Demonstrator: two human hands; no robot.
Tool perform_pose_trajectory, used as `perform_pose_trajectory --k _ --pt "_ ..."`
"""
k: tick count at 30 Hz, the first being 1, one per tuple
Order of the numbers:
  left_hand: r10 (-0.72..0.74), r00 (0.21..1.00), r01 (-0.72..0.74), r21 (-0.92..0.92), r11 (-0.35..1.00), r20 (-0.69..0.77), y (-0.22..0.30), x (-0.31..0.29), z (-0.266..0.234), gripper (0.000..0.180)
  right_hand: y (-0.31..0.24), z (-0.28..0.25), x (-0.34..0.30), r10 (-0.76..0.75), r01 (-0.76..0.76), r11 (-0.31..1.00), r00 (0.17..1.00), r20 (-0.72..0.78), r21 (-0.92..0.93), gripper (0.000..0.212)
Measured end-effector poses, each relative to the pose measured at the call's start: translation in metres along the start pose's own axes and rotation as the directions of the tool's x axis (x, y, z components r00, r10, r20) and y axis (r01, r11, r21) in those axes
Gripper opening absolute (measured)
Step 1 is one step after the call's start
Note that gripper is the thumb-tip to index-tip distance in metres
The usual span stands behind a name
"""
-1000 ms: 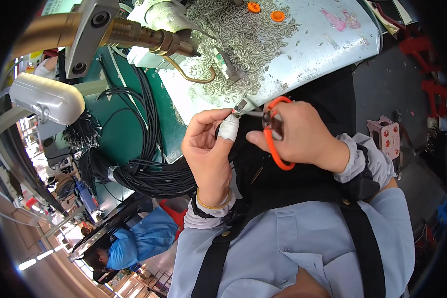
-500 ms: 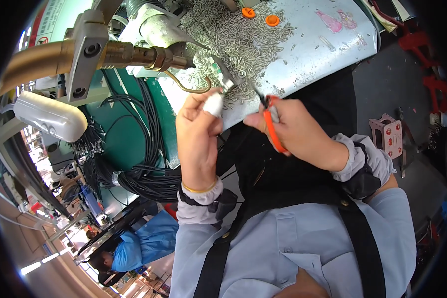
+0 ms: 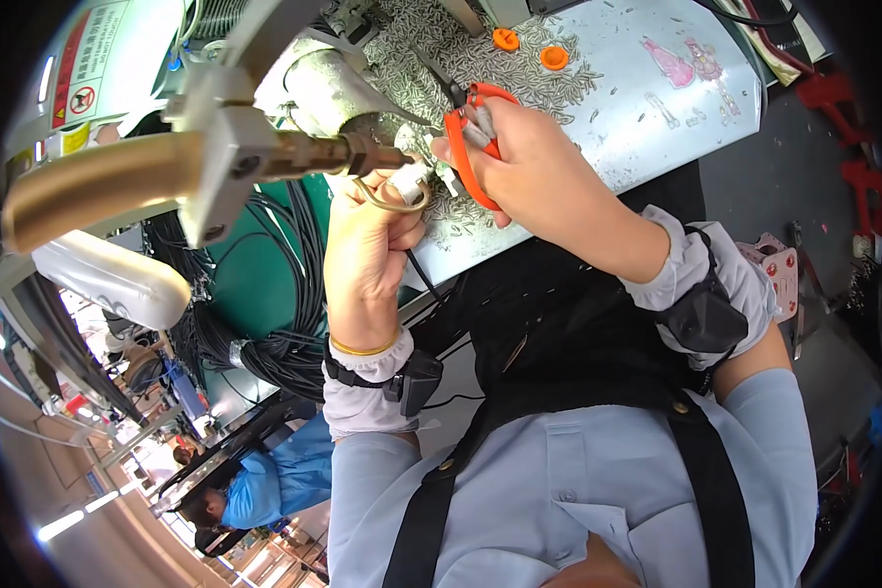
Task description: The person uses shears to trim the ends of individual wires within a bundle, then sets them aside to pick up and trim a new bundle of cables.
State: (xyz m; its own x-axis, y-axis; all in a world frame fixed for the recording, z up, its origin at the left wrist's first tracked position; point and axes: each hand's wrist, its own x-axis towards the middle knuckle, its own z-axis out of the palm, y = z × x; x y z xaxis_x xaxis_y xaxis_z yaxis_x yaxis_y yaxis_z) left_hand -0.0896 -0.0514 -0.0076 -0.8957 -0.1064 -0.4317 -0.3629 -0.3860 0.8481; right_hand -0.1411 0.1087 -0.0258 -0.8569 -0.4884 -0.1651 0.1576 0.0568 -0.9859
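Observation:
My left hand (image 3: 367, 245) is closed beside the machine's metal nozzle, its fingers pinched behind a curved brass tube (image 3: 392, 208). A white wrap covers its thumb. From below this hand runs a thin black cable (image 3: 423, 274), which the fingers seem to grip; the cable's end is hidden. My right hand (image 3: 534, 162) is closed round orange-handled scissors (image 3: 458, 147), whose dark blades point up and away over the metal bits. Its fingertips are close to my left thumb, next to a small green-and-white part (image 3: 448, 178) of the machine.
Many small silver metal pieces (image 3: 519, 83) are heaped on the pale work surface (image 3: 637, 127), along with two orange caps (image 3: 555, 58). Coiled black cables (image 3: 274, 338) lie at left by a green mat (image 3: 255, 265). A thick brass arm (image 3: 108, 186) crosses the upper left. Someone in blue (image 3: 274, 475) sits beyond.
My right hand has moved up and left with the scissors, close to my left hand. The left hand has shifted slightly left, behind the brass tube. The view has shifted a little.

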Motion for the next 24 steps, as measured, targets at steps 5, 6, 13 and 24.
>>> perform_pose_trajectory --k 5,6,13,24 --pt "0.031 0.995 -0.029 -0.013 0.999 0.097 -0.005 0.001 -0.010 0.022 0.007 0.001 0.001 -0.095 0.093 0.994 0.995 -0.025 -0.052 0.020" --pt "0.031 0.995 -0.030 -0.013 0.999 0.096 -0.005 0.000 -0.009 0.022 0.009 0.002 0.001 -0.151 0.148 0.987 0.987 -0.044 -0.069 0.020" --pt "0.093 0.995 -0.094 0.036 0.995 0.040 -0.007 -0.004 -0.001 0.022 0.010 0.002 0.000 -0.198 0.195 0.979 0.979 -0.052 -0.049 0.020" --pt "0.033 0.995 -0.016 -0.181 0.983 0.089 -0.016 -0.039 0.004 0.022 -0.008 -0.004 -0.036 0.064 -0.111 0.943 0.986 0.157 0.315 0.021"
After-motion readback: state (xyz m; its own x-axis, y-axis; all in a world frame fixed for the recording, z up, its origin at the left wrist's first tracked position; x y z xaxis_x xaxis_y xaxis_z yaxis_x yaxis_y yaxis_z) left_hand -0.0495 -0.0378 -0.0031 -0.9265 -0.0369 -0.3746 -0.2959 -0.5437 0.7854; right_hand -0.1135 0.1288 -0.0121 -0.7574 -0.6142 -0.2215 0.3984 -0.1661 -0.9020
